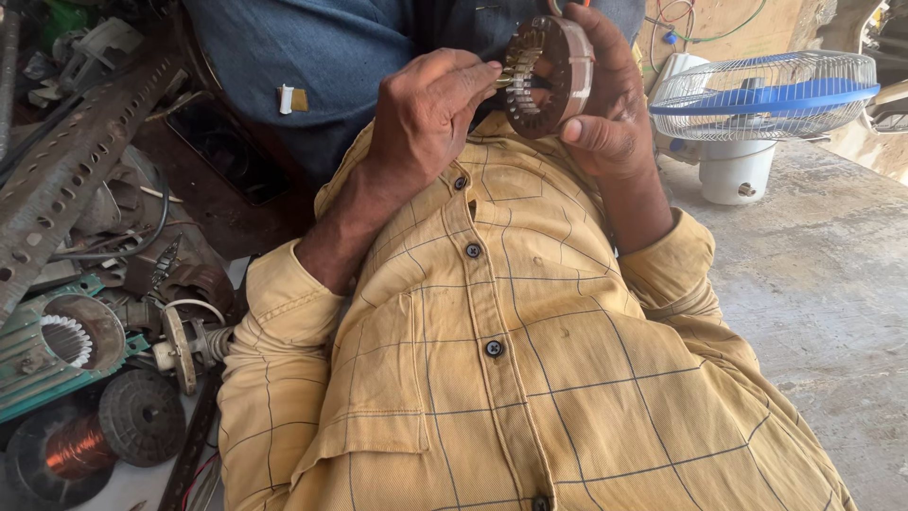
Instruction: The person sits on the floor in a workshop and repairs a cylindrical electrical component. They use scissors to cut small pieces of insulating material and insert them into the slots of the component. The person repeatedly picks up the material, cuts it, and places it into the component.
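The risk lay mostly in the grip. The motor core (547, 74), a round brown slotted ring of stacked metal, was held up in the air at the top centre of the frame, above the yellow checked shirt (511, 360) and nothing else. A slip of either hand would likely have sent it down onto the shirt or off to the concrete floor (823, 303) at the right. The fingertips working at the slots could also have caught on the thin metal teeth, which looked sharp-edged.

At the lower left of the frame sat loose clutter: a coil of copper wire (74, 447), a dark round disc (142, 416) and a green motor housing (57, 343), well apart from both hands.

The left hand (426, 118) was curled nearly closed, its fingertips pinched together and pressed against the inner teeth of the core; whether it held anything small between them could not be told.

The right hand (610, 104) was wrapped half-closed around the core's outer rim, thumb in front and fingers behind, carrying its weight.

At the upper right stood a blue table fan (764, 95), near but not touching.
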